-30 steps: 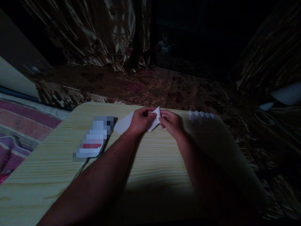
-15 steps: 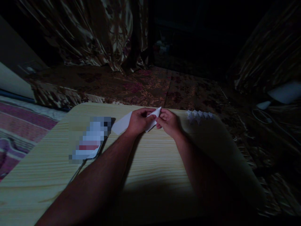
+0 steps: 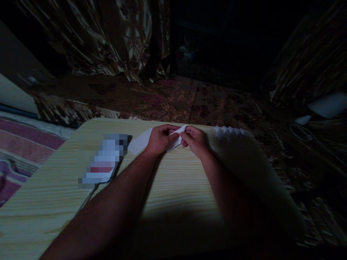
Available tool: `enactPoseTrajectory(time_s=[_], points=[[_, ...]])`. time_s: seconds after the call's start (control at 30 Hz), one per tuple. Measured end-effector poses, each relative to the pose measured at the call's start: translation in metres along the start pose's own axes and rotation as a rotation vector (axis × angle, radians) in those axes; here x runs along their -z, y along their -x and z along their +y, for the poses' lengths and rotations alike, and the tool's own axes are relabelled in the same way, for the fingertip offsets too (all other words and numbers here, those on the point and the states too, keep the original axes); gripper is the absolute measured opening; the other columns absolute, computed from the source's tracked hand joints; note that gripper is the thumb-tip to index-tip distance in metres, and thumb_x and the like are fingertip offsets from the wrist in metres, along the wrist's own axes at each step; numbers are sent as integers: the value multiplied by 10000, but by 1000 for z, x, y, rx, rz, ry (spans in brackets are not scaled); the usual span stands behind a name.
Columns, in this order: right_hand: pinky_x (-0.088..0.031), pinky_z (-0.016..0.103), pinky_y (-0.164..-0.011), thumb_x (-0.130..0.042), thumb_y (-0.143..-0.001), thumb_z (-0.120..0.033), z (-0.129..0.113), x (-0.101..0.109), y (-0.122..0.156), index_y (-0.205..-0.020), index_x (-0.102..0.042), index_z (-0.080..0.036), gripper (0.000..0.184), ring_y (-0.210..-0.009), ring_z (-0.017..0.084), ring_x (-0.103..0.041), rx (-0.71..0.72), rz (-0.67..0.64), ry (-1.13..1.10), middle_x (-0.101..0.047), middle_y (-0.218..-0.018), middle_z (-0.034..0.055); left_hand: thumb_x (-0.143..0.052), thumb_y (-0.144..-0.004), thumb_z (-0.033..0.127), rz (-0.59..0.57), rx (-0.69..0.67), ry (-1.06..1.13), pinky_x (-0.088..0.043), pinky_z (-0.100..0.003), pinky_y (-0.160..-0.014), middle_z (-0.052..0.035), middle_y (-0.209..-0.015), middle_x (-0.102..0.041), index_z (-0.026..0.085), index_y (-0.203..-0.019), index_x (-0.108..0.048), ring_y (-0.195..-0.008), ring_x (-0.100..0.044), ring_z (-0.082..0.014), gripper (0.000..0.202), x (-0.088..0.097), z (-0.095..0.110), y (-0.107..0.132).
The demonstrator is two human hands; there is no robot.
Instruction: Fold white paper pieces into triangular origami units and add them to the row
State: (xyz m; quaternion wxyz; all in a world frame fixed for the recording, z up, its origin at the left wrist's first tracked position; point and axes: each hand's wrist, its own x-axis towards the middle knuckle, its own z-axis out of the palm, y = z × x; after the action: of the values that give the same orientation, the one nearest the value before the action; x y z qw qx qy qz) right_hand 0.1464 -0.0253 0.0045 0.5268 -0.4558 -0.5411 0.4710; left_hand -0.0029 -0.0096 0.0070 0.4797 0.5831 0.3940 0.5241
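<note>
A small white paper piece [image 3: 176, 139] is held between both hands near the far edge of the light wooden table [image 3: 173, 195]. My left hand [image 3: 160, 139] pinches its left side with thumb and fingers closed. My right hand [image 3: 195, 141] pinches its right side, fingers curled. The paper is folded, with one pointed corner sticking up between the thumbs. Behind my left hand, a flat white paper slip [image 3: 139, 141] lies on the table.
A blurred-out phone-like object [image 3: 104, 160] lies left of the hands, a thin cable running from it toward the near edge. A row of several small folded white paper pieces [image 3: 229, 131] sits at the far right edge. Patterned fabric and curtains surround the table.
The folded paper has flattened and dropped lower between my fingers. Both hands stayed in place, and the view shifted slightly.
</note>
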Motion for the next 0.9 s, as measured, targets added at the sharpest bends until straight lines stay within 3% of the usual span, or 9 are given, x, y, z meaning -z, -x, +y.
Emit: enactPoseTrajectory(time_s=[0.9], points=[[-422,180,-382,-644,-739,-326,0,0,0,-755,-555,-170,179,-388,73,-494,-3,21,-6,-554,-485,-57,-743,-646,361,-8,23,-42,-445,-234,-518,-71,-746,-706,109,-934,-727,-552,-583,-127,382,1,1,1]])
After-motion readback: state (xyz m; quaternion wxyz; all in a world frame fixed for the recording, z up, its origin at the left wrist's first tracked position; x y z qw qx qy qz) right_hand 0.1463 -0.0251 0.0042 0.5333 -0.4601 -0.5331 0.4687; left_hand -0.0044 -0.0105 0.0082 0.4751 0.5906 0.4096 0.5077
